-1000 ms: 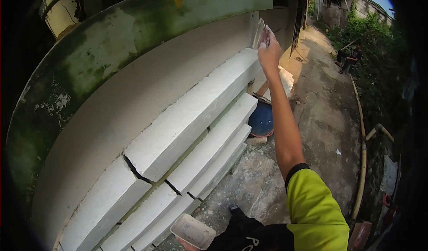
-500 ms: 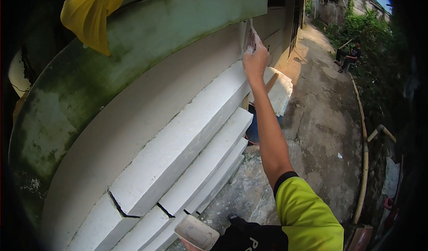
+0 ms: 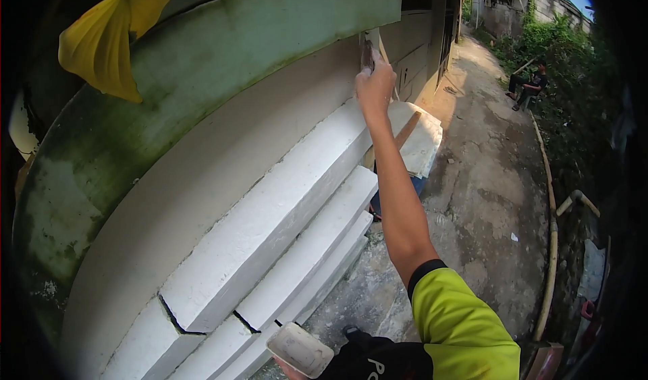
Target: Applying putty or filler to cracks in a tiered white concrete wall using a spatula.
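Observation:
My right hand point(image 3: 375, 86) is stretched far forward, its fingers closed round the dark handle of a putty knife point(image 3: 368, 55). Its blade, partly hidden, meets the pale wall's far end just under the green ledge. White smears mark the fingers. Low in the view, my left hand point(image 3: 289, 372) supports a whitish rectangular tub point(image 3: 301, 350) from beneath; most of that hand is hidden. Beside the tub run stepped white mouldings point(image 3: 270, 221) along the wall point(image 3: 202, 171), with dark gaps across them at the near end.
A curved, mossy green ledge point(image 3: 250, 39) overhangs the wall, with a yellow leaf point(image 3: 108, 42) hanging in front. Beyond my arm stand a pale board point(image 3: 422, 144) and a blue container point(image 3: 415, 185). A concrete path point(image 3: 479, 177) runs off, bordered by a pole point(image 3: 550, 245); a person point(image 3: 526, 86) sits farther along.
My right hand has shifted slightly left and nearer with the putty knife. The tub remains in my left hand, nearly in place. The yellow leaf appears farther left.

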`<action>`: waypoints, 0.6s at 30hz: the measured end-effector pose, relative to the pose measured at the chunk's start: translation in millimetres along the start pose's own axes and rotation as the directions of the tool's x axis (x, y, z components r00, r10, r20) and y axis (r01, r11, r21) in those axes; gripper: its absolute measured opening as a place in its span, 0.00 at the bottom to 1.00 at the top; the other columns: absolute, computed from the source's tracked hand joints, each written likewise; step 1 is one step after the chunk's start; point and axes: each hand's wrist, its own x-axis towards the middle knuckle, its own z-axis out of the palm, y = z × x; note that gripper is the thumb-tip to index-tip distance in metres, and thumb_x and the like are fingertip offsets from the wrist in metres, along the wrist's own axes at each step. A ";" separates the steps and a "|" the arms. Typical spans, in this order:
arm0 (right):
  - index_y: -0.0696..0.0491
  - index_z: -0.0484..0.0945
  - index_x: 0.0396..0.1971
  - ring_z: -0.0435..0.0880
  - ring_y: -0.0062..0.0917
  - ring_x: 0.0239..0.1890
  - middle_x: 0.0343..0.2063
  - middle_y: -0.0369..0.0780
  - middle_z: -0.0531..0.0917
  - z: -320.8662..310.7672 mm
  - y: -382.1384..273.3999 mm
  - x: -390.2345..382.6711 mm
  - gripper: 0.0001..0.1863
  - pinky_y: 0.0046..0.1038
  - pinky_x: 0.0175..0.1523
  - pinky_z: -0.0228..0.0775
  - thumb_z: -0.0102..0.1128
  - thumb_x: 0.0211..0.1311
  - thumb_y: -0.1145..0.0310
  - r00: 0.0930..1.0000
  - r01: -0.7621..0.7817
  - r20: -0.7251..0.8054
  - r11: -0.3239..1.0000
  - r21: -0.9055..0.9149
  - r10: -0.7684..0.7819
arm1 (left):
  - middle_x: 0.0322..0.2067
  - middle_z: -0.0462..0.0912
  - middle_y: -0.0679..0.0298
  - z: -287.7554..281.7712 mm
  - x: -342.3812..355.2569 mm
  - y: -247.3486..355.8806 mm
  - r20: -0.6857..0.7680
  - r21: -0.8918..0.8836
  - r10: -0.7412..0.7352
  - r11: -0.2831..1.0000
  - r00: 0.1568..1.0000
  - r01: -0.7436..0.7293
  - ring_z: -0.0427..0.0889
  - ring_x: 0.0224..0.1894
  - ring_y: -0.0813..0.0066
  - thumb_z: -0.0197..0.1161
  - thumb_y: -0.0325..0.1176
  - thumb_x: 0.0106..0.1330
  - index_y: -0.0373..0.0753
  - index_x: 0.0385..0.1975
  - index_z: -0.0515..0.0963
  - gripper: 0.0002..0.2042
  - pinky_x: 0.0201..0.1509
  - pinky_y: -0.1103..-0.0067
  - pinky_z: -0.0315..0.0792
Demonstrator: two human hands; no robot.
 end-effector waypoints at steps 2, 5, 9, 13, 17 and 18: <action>0.61 0.74 0.52 0.82 0.47 0.34 0.32 0.56 0.82 23.5 -20.8 -14.0 0.26 0.39 0.45 0.72 0.50 0.48 0.83 0.976 -0.065 0.202 0.993 -0.100 0.084 | 0.32 0.79 0.57 4.0 -17.0 -15.5 -0.005 -0.324 -0.275 0.910 0.962 0.258 0.76 0.39 0.52 0.62 0.51 0.57 0.41 0.39 0.76 0.20 0.48 0.57 0.67; 0.63 0.74 0.51 0.82 0.45 0.32 0.30 0.56 0.82 -4.4 -48.1 -62.8 0.24 0.38 0.44 0.72 0.51 0.49 0.83 0.960 0.049 0.279 0.995 -0.092 -0.022 | 0.35 0.80 0.57 -2.7 -4.1 12.3 0.067 -0.329 -0.339 0.880 0.938 0.341 0.76 0.42 0.53 0.62 0.51 0.58 0.40 0.43 0.76 0.22 0.50 0.58 0.67; 0.62 0.74 0.51 0.82 0.46 0.32 0.30 0.56 0.81 -31.3 -20.6 -46.3 0.23 0.36 0.44 0.72 0.52 0.51 0.82 0.996 0.008 0.083 0.967 0.253 -0.030 | 0.38 0.79 0.59 -44.9 59.2 106.0 0.217 0.266 -0.115 0.962 0.969 0.055 0.75 0.44 0.59 0.64 0.48 0.59 0.40 0.45 0.75 0.21 0.52 0.61 0.67; 0.62 0.75 0.49 0.81 0.50 0.33 0.31 0.56 0.81 -3.6 12.5 -5.8 0.23 0.37 0.44 0.72 0.51 0.49 0.84 1.000 -0.012 -0.008 1.000 0.021 0.012 | 0.36 0.79 0.58 -29.1 48.9 67.5 0.300 0.103 -0.243 0.970 0.923 0.222 0.76 0.42 0.59 0.65 0.49 0.57 0.40 0.43 0.75 0.21 0.50 0.62 0.68; 0.63 0.75 0.49 0.81 0.51 0.34 0.29 0.56 0.81 12.7 -65.0 -60.2 0.24 0.38 0.45 0.72 0.52 0.46 0.86 0.952 0.146 0.277 0.988 -0.051 -0.126 | 0.35 0.79 0.57 -20.6 19.0 10.1 0.198 0.411 0.138 0.887 0.970 -0.210 0.76 0.41 0.59 0.68 0.51 0.54 0.41 0.41 0.75 0.23 0.50 0.63 0.67; 0.64 0.74 0.50 0.81 0.50 0.36 0.31 0.56 0.81 -0.3 -81.7 -72.6 0.26 0.39 0.46 0.72 0.52 0.45 0.87 0.922 0.150 0.353 0.988 0.046 -0.157 | 0.38 0.79 0.58 -23.1 23.5 26.8 0.204 0.309 0.034 0.946 0.978 -0.098 0.75 0.45 0.61 0.67 0.52 0.54 0.42 0.43 0.75 0.24 0.53 0.64 0.66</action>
